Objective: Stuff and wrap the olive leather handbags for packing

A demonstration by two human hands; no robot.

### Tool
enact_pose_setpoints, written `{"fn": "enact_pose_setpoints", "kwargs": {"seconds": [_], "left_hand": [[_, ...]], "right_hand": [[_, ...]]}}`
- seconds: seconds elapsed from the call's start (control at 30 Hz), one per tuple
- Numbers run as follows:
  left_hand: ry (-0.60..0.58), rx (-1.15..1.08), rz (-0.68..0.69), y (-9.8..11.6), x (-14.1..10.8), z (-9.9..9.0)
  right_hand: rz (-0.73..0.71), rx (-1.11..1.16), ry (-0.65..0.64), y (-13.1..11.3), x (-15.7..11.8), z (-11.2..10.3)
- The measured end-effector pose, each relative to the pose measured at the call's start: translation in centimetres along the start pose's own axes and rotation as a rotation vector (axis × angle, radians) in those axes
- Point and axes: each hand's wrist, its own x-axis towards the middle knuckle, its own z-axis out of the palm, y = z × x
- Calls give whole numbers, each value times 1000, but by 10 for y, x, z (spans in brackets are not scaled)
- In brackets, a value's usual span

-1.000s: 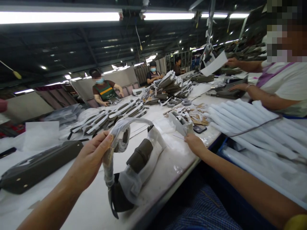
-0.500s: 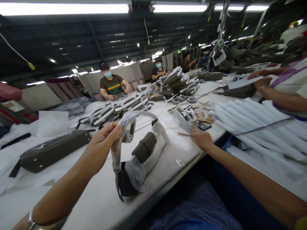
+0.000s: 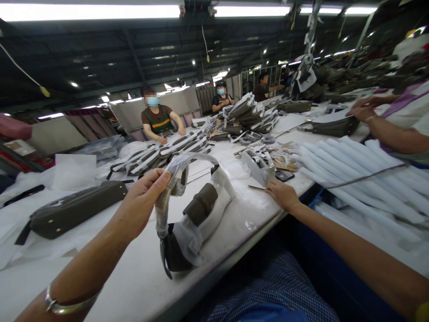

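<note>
An olive-dark handbag (image 3: 201,203) stands on the table close to me, its body partly covered in white wrapping. My left hand (image 3: 147,197) pinches the handbag's raised handle (image 3: 197,157), which is sleeved in clear plastic. A rolled strap in plastic (image 3: 181,181) hangs beside those fingers. To the right, a grey tape dispenser (image 3: 258,167) rests on the table, and my right hand (image 3: 281,194) has its fingers closed at the near end of it. Whether a piece of tape is between those fingers is hidden. A thin flat card (image 3: 255,184) lies against the dispenser.
Another olive bag (image 3: 80,208) lies at left on white sheets. Wrapped bags (image 3: 167,150) are piled farther back. Paper tags (image 3: 284,154) and a phone (image 3: 284,175) sit beyond the dispenser. White padded rolls (image 3: 355,174) fill the right. Co-workers (image 3: 161,118) work around the table.
Both my hands stay almost in place, on the handle and at the dispenser. Across the table, a co-worker's arms have shifted right; the right-hand co-worker's hands have moved over a bag.
</note>
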Motion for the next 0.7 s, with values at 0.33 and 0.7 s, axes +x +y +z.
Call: {"fn": "enact_pose_setpoints", "kwargs": {"seconds": [0.33, 0.7], "left_hand": [[8, -15, -11, -5, 2, -3], [25, -47, -42, -4, 4, -3]], "right_hand": [[27, 38, -86, 2, 9, -15], [65, 174, -60, 5, 16, -13]]}}
